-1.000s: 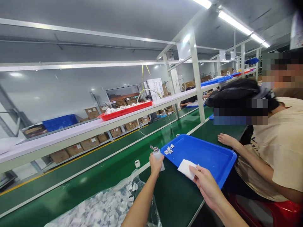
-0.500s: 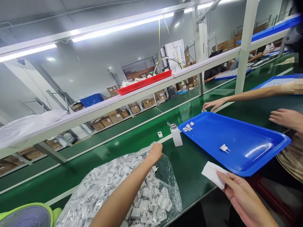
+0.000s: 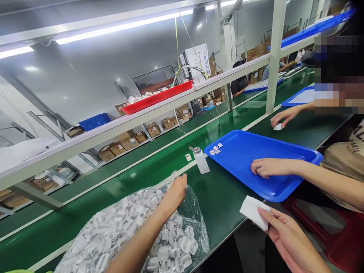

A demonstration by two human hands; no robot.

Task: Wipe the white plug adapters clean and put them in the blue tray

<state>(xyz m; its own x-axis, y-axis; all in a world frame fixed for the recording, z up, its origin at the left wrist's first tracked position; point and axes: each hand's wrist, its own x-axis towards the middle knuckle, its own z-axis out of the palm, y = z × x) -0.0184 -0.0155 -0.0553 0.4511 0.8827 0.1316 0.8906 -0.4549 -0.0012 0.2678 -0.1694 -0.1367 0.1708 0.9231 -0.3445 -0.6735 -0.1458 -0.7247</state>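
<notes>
My left hand [image 3: 175, 193] is closed at the upper edge of a clear plastic bag [image 3: 202, 223]. Whatever its fingers hold, if anything, is hidden. Inside the bag lie many white plug adapters [image 3: 159, 242], partly covered by my forearm. My right hand [image 3: 284, 229] pinches a folded white cloth [image 3: 254, 212] between thumb and fingers, in front of the table's near edge. A white pump bottle [image 3: 202, 163] stands beyond my left hand, with one small white plug part [image 3: 188, 157] lying to its left.
A blue tray [image 3: 236, 142] with several white plug pieces [image 3: 216, 148] lies to the right. One co-worker's hand [image 3: 263, 168] reaches into it; the other [image 3: 284, 116] holds a white piece behind it. Overhead, a shelf carries a red tray [image 3: 159, 98]. A red stool [image 3: 341, 235] stands at right.
The view has shifted to the right. A co-worker's hand has come down into the blue tray over the single plug there, and their other hand has moved away from the tray's rim.
</notes>
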